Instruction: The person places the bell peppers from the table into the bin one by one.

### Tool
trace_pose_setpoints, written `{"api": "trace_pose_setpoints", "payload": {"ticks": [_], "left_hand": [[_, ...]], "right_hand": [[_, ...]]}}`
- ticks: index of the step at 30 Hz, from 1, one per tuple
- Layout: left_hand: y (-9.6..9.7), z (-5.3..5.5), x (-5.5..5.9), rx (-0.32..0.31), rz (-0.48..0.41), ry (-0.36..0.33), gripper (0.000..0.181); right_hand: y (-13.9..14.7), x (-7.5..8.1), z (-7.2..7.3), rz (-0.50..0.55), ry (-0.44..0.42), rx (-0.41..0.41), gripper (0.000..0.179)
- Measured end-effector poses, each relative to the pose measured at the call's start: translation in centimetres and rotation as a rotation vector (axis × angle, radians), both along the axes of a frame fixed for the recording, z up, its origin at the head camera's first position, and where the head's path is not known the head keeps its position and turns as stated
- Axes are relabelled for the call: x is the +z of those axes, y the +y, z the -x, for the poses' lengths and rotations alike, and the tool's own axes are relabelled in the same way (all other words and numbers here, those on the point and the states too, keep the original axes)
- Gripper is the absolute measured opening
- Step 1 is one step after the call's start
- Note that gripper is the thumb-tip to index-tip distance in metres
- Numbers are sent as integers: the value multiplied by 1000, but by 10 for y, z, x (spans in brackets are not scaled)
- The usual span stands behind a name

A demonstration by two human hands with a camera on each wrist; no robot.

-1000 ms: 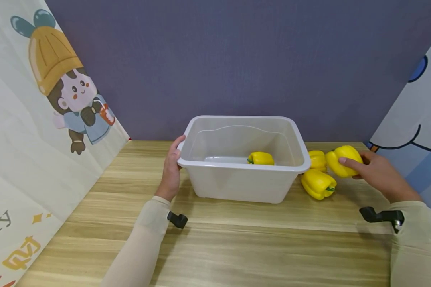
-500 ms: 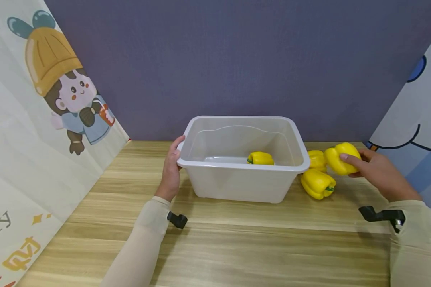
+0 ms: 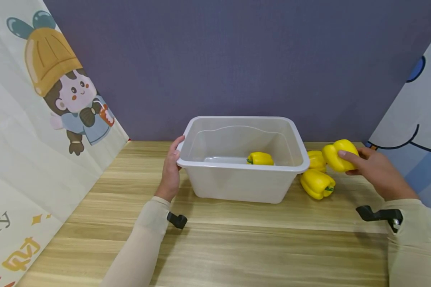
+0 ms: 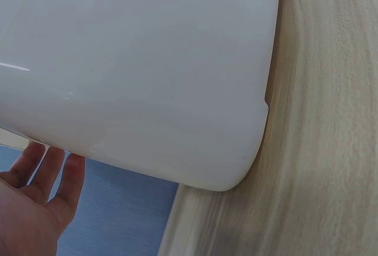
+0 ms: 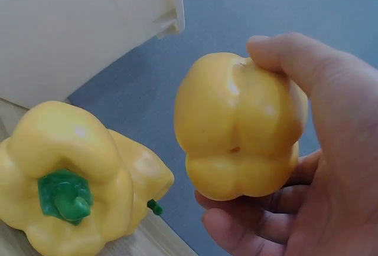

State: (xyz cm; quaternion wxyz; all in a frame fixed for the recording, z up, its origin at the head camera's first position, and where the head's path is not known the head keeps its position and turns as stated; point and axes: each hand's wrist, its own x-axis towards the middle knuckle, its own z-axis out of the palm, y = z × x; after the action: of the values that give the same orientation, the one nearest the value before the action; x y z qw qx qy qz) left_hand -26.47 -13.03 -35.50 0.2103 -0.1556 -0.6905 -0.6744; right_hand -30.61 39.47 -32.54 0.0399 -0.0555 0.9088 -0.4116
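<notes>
A yellow pepper (image 3: 332, 157) was in the right hand (image 3: 378, 173), gripped between thumb and curled fingers, off the right end of a white bin (image 3: 233, 183). Near it, beside the bin, a front pepper (image 3: 317, 184) and a back pepper (image 3: 315, 160) lay close together on the wooden table (image 3: 273, 247). One more pepper (image 3: 262, 158) lay inside the bin (its green stem end towards the left). The left hand (image 3: 170, 171) touched the bin's left rim; whether its fingers curled round it could not be told, the tips being partly hidden. Behind stood a blue-grey wall (image 3: 237, 59).
</notes>
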Motion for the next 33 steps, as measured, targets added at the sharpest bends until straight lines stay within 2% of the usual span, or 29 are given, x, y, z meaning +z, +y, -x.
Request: {"api": "trace_pose_setpoints", "payload": {"ticks": [7, 19, 33], "left_hand": [[-1, 0, 0, 2, -4, 1, 57], [-2, 1, -1, -6, -9, 1, 57], [-1, 1, 0, -1, -15, -3, 57]], "right_hand": [[-6, 5, -3, 8, 14, 6, 90], [-14, 8, -7, 31, 55, -20, 81], [-19, 12, -8, 59, 48, -56, 86]]}}
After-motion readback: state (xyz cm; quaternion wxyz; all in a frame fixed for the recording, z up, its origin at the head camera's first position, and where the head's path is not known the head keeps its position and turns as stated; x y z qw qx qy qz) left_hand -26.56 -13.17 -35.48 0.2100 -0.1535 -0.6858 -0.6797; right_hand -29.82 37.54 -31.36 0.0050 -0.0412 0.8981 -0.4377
